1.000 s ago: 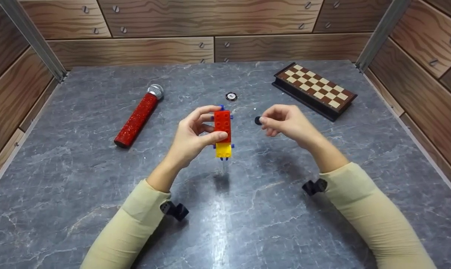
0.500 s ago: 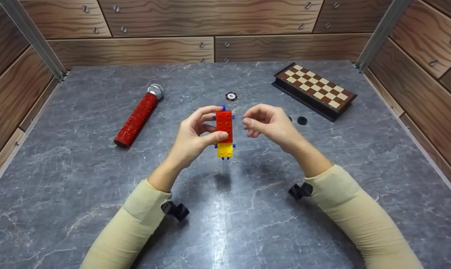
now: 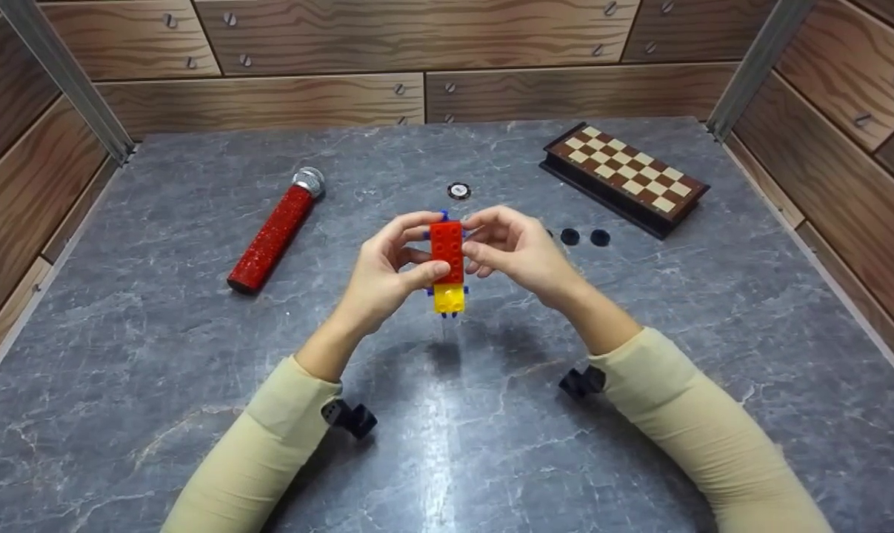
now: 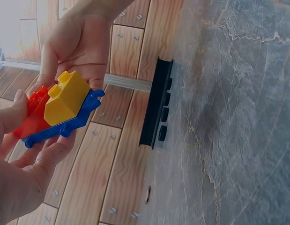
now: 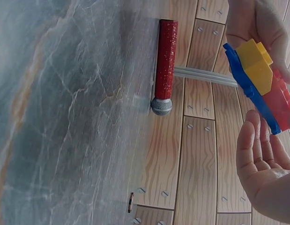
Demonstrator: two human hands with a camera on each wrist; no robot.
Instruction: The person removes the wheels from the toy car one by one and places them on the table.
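A toy car of building bricks (image 3: 447,255), with a red brick and a yellow brick on a blue base with pegs, is raised over the grey table. My left hand (image 3: 378,270) grips it from the left, thumb on the red brick and fingers beneath. My right hand (image 3: 522,255) is at its right side, thumb at the red brick's edge. In the right wrist view the fingers of the right hand (image 5: 262,176) lie loosely beside the blue base. Several thick black discs, like small wheels (image 4: 164,114), stand in a row on the table, partly hidden by my right hand in the head view.
A red glittery microphone (image 3: 269,240) lies at the left. At the back right is a folded chessboard box (image 3: 624,178). A black-and-white chip (image 3: 458,191) lies beyond the toy car. Wood-patterned walls (image 3: 417,37) border the grey table (image 3: 158,333).
My right hand has moved left, from over the black discs to the toy car's side, uncovering some of the discs. My left hand has kept its grip, with a slight shift right.
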